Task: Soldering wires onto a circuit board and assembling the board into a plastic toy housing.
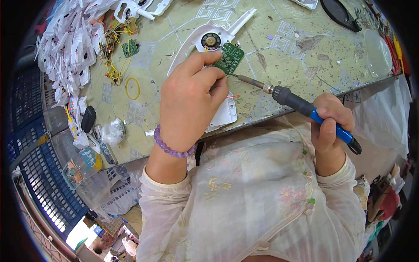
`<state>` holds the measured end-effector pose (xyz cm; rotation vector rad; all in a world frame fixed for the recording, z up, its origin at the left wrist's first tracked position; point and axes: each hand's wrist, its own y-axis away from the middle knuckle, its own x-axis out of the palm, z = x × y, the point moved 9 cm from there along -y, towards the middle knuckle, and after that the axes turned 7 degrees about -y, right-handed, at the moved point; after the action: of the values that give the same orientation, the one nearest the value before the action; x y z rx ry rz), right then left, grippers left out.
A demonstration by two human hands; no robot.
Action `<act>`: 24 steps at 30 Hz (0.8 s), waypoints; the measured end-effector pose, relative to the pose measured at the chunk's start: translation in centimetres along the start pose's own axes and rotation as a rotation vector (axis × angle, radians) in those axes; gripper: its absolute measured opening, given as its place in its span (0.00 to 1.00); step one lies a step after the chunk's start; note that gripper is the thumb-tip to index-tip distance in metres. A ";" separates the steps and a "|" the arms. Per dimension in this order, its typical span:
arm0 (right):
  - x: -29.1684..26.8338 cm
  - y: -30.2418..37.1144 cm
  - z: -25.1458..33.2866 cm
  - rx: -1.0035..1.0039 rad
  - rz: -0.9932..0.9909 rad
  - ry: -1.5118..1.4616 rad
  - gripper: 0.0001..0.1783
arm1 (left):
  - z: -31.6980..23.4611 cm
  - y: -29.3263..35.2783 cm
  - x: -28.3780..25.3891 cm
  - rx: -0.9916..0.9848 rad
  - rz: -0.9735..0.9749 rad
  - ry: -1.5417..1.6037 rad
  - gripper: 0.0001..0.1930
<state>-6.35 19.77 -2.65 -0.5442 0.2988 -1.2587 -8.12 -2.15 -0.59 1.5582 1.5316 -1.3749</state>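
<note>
Pale blouse w/ embroidered flowers (286,194) is nearest the cam, wearer at the table (279,65) edge. Right hand (334,120) has fingers wrapped tight on the blue grip of a soldering iron (292,98), barrel angled up-left across the table edge. Tip sits at the lower edge of a green PCB (230,57), right by the left fingertips; can't tell if it's actually touching a joint. PCB is approx centre-top of view, just right of a round speaker (211,41) in a white plastic housing (187,50), overlapping the housing's edge. Left hand (190,91) (purple bead bracelet (174,151) on that wrist) has thumb + index bunched close at the PCB's left/lower side; can't tell if they're pinching a wire or just steadying the bd. Under that hand: another white plastic pc (227,111) near the table edge, short red wire (235,95) by it. Off to the left: yellow rubber band (132,88), 2nd green bd (129,48) w/ yellow wires, then a big heap of white parts (70,48). Far right: translucent dish (378,54), black oval part (340,13) above it.
</note>
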 end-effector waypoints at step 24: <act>0.5 0.0 0.3 -0.036 0.051 0.045 0.11 | 0.0 0.1 -0.1 -0.060 -0.026 0.025 0.03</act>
<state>-6.06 19.37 -2.39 -0.5365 0.3720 -1.2199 -8.02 -2.21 -0.48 1.5292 1.5986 -1.3165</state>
